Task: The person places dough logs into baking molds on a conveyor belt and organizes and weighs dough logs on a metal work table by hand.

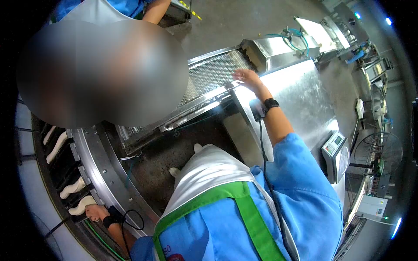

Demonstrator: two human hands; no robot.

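Note:
At the lower left, my left hand [98, 212] is at the end of a pale, dough-like strip [82, 205] on the dark slotted conveyor [54, 179]. Its fingers are curled against the strip, with the fingertips partly hidden. Another pale strip [72, 188] lies just beyond it, and more lie farther along the slots. My right hand [247, 79] is stretched forward over the edge of a metal mesh belt [213, 71]. Its fingers are extended and hold nothing that I can see. Each wrist wears a black band with a cable.
A steel table [300, 93] stands to my right, with a digital scale [335, 150] at its near end. A metal housing [278, 52] covers the far end of the mesh belt. Opposite me is a co-worker in a blue sleeve [126, 6], largely covered by a blur.

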